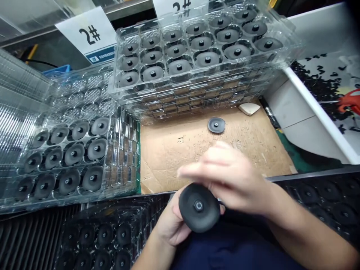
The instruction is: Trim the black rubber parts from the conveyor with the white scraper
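My left hand grips a round black rubber-like disc from below, with its central hub facing up toward me. My right hand, blurred by motion, is spread just above the disc's upper edge and holds nothing. Whether its fingers touch the disc is hidden by the blur. Both hands are over my dark blue lap. A smaller grey disc with a central peg lies alone on the brown cardboard sheet, beyond my hands.
Stacked clear plastic trays of capped discs fill the back, with another stack at left. Dark-filled trays sit at the front. A white-rimmed bin of small black parts stands at right, beside "2#" signs.
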A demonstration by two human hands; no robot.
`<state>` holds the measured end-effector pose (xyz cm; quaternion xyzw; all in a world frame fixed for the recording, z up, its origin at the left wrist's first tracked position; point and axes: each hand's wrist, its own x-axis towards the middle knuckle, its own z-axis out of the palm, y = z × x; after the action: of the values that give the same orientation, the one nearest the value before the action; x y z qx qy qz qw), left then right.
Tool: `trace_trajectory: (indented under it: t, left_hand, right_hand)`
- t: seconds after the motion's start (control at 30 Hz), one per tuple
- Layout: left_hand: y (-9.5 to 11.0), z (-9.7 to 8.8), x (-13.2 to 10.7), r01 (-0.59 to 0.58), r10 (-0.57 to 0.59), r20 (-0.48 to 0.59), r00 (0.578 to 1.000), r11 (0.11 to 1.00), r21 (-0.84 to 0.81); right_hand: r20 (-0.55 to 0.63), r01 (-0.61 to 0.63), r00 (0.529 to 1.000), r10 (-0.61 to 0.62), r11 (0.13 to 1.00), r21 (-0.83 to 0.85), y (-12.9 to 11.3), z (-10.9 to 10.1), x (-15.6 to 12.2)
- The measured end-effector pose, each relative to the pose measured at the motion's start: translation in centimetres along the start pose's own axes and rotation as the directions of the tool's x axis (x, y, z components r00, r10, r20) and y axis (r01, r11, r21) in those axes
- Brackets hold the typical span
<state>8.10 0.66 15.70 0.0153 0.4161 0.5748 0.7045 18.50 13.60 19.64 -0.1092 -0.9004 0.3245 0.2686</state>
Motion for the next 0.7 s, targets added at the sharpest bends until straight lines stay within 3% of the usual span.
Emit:
trace_trajectory:
  t: [0.03,0.1,0.17,0.3,0.37,0.43,0.53,0.63,0.7]
  left_hand:
    - [0.2,-0.3,-0.1,0.044,-0.039,0.081,0.996,0.997,-0.056]
    - [0.6,-1.1,0.0,0.093,-0.059,0.212,0.975,0.984,-0.153]
    - [0.7,-1.7,0.2,0.031,0.006,0.203,0.979,0.983,-0.179]
    - [0.3,-2.7,0.7,-0.101,0.107,0.046,0.993,0.989,-0.112]
    - [0.2,-2.9,0.9,-0.125,0.126,0.008,0.992,0.989,-0.081]
    - [0.2,-2.8,1.0,-0.137,0.139,0.014,0.99,0.988,-0.071]
    - [0.3,-2.0,0.8,-0.193,0.193,-0.008,0.981,0.979,-0.067]
    - [0.3,-1.1,0.5,-0.328,0.325,-0.128,0.937,0.945,-0.004]
    - [0.3,-0.9,0.4,-0.412,0.41,-0.206,0.888,0.91,0.037]
  right_hand:
    - [-0.078,-0.138,0.988,0.135,0.99,-0.031,0.6,0.2,-0.6]
    - [-0.158,-0.393,0.907,0.39,0.92,0.011,1.5,1.1,-2.4]
    - [-0.079,-0.547,0.827,0.556,0.83,0.11,1.8,2.5,-4.5]
    - [0.117,-0.656,0.753,0.647,0.725,0.21,1.8,5.0,-7.8]
    - [0.107,-0.68,0.729,0.676,0.698,0.224,1.6,5.1,-8.2]
    - [0.022,-0.685,0.713,0.701,0.689,0.237,1.2,4.3,-7.5]
    - [-0.151,-0.626,0.721,0.676,0.73,0.274,-0.5,2.6,-5.0]
    - [-0.278,-0.422,0.829,0.486,0.869,0.26,-2.8,2.2,-2.1]
    - [-0.279,-0.283,0.898,0.34,0.932,0.225,-3.7,2.7,-1.1]
